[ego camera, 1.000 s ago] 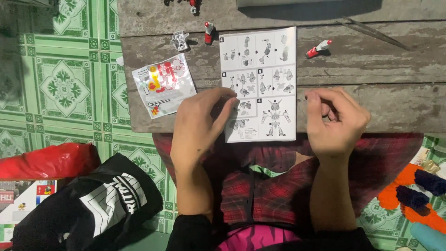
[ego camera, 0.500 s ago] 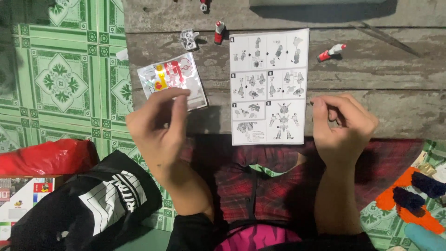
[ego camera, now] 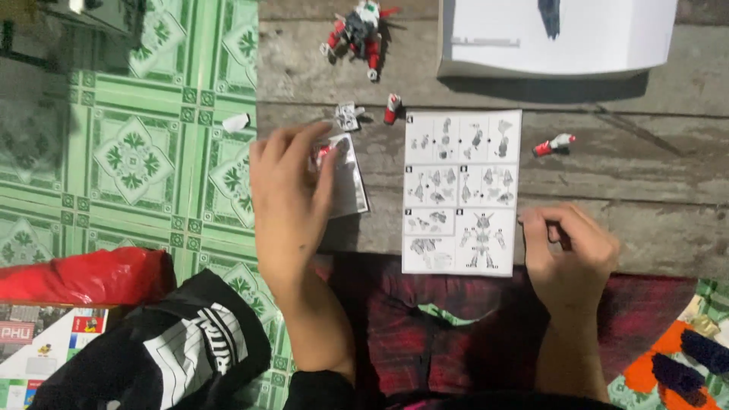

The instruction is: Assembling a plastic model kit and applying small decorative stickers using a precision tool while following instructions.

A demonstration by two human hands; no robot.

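My left hand [ego camera: 288, 197] lies over a clear plastic bag of small red and white parts [ego camera: 345, 178] on the wooden table, its fingers curled onto the bag. My right hand [ego camera: 569, 254] rests at the table's front edge, fingers closed on a small dark piece that is mostly hidden. Between the hands lies a printed instruction sheet [ego camera: 462, 190] with several picture panels. A part-built red, white and grey toy robot [ego camera: 357, 34] stands at the back of the table.
Small loose parts lie near the sheet: a grey and white piece [ego camera: 348, 115], a red one [ego camera: 391, 108], a red and white one [ego camera: 553, 144]. A white box [ego camera: 558, 34] sits at the back right. A red bag [ego camera: 83, 275] and black bag [ego camera: 163, 353] lie on the green tiled floor.
My left hand has left the instruction sheet and moved left and up onto the plastic parts bag. The view has tilted up, showing the toy robot and the white box. My right hand has stayed put.
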